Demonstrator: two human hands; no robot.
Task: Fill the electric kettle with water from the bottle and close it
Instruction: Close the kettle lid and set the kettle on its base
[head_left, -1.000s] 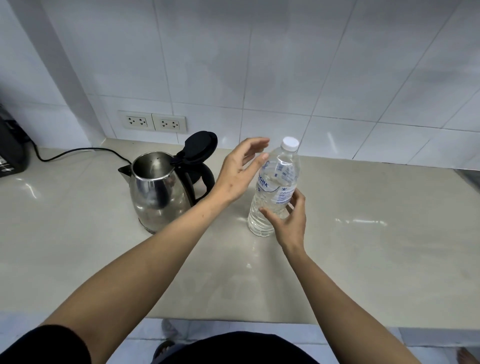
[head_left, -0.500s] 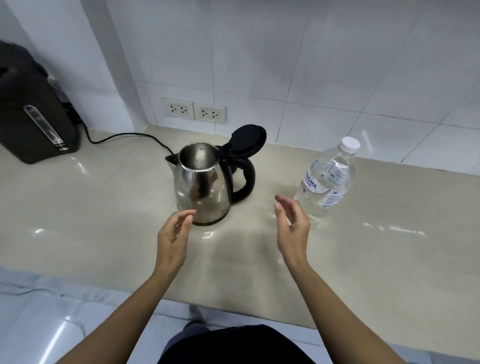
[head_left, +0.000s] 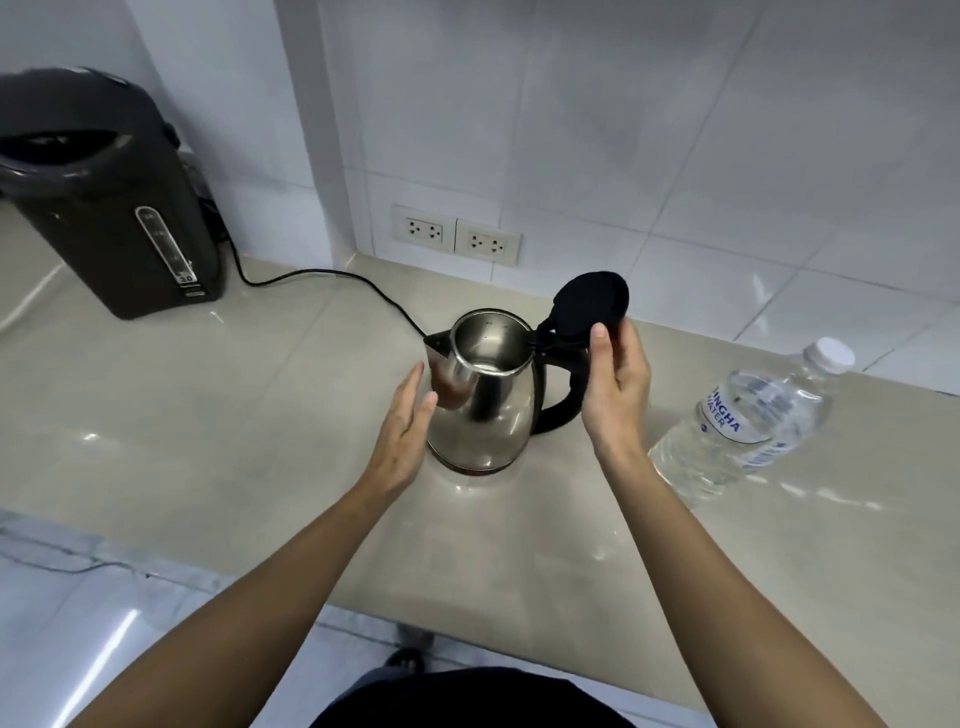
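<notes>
Flanking the open-lidded kettle (head_left: 480, 400) on the worktop (head_left: 208, 415): left hand (head_left: 402, 431) is hovering flat, empty; right hand (head_left: 615, 384) is spreading loosely beside the handle, empty; capped bottle (head_left: 748, 421) is standing apart.

A glossy beige countertop (head_left: 218, 415) is occupied by a steel kettle (head_left: 483, 410), a capped water bottle (head_left: 748, 421), a dark hot-water dispenser (head_left: 109, 192) and a black cord (head_left: 332, 278).

Home kitchen, by the look — beige stone-look countertop (head_left: 208, 415) against white tiled wall (head_left: 675, 130), double wall sockets (head_left: 456, 236) just above the counter. Dark electric thermo pot (head_left: 111, 197) plugged by black cord (head_left: 332, 278), steel kettle (head_left: 483, 400), water bottle (head_left: 748, 421) — domestic hot-drink corner.
</notes>
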